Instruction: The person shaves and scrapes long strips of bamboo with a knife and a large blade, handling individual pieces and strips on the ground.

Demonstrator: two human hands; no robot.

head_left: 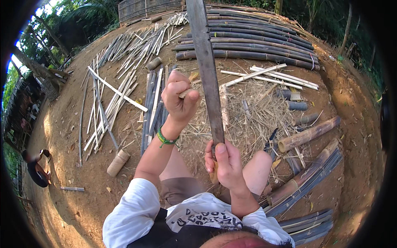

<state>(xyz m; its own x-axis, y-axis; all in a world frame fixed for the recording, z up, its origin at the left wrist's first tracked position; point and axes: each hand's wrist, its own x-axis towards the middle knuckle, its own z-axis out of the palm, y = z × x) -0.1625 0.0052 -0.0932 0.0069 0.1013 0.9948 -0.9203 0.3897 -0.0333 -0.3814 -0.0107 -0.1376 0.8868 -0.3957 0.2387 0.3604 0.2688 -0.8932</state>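
Note:
My right hand (227, 165) is wrapped round the handle of a machete, its thumb up against the base of the blade. The long, dark grey blade (206, 68) points up and away from me, past the top of the view. Just left of the blade, my raised left hand (180, 99) is closed in a fist with a green and yellow band at the wrist. A short tan piece (187, 93) shows between its fingers; most of it is hidden, and I cannot tell its kind. Dry bamboo shavings (256, 109) cover the ground ahead of my knees.
Long dark bamboo poles (248, 53) lie stacked at the back. Split pale strips (115, 105) spread over the dirt on the left, near a short bamboo section (118, 163). Cut bamboo lengths (309, 134) lie on the right. A person (37, 168) crouches at the far left.

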